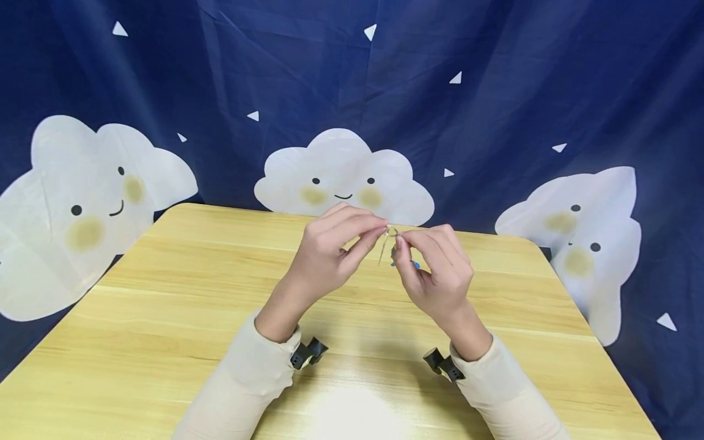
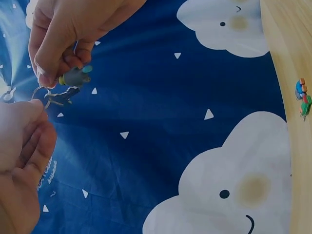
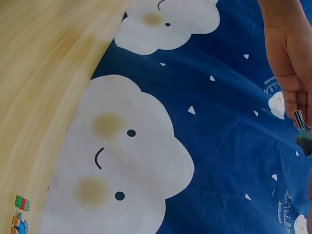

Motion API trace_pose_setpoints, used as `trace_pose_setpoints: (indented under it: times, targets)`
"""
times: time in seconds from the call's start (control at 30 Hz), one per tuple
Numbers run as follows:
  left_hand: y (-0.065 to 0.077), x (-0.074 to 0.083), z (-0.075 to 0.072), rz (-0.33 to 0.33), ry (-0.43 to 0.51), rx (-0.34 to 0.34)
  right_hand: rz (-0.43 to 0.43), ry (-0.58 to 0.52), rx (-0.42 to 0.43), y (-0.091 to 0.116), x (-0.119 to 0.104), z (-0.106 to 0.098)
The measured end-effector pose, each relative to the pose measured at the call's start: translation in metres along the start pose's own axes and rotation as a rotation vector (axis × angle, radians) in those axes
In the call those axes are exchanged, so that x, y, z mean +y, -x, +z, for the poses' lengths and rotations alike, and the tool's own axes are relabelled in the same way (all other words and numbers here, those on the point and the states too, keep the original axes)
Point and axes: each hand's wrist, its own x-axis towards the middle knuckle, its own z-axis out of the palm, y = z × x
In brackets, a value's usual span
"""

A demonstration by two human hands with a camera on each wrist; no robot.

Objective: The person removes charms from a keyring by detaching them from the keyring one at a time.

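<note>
Between my two hands is a metal key ring (image 1: 393, 231), held above the table. My left hand (image 1: 332, 249) pinches one side of it with thumb and fingertips. Opposite, my right hand (image 1: 437, 264) pinches the other side. A thin metal piece (image 1: 382, 250) hangs down by the left fingertips. In the left wrist view, a grey animal-shaped charm (image 2: 75, 77) with a pale blue part dangles beside the ring, along with a dark key (image 2: 67, 93) with a notched edge. The right wrist view catches the key (image 3: 299, 119) and charm (image 3: 305, 144) at its right border.
Small colourful figures, one blue and orange (image 2: 301, 89) and one green and red (image 2: 305, 106), lie on the wooden table (image 1: 181, 330). A dark blue curtain (image 1: 308, 67) with white clouds hangs behind the table's far edge. Each wrist wears a small black camera.
</note>
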Motion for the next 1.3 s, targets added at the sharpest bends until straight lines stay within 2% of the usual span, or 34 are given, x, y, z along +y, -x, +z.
trace_pose_setpoints:
  times: [0.27,0.4,0.57,0.7,0.9,1.3]
  targets:
    - [-0.002,0.002,-0.001,0.034,-0.053,-0.047,-0.011,0.004,0.002,0.001,0.001,-0.001]
    - [-0.002,0.003,0.001,-0.044,-0.005,-0.053,0.017,0.004,-0.004,0.001,0.001,-0.002]
    - [0.000,0.003,0.008,-0.174,0.109,-0.018,0.138,0.005,0.008,0.002,0.001,-0.007]
    - [0.002,0.004,0.011,-0.209,0.146,0.021,0.178,-0.001,0.017,0.002,0.000,-0.007]
    - [0.002,0.004,0.009,-0.181,0.131,0.064,0.136,-0.022,-0.006,0.003,0.000,-0.005]
    - [-0.001,0.005,0.005,-0.107,0.082,0.052,0.095,-0.031,-0.020,0.003,-0.001,-0.001]
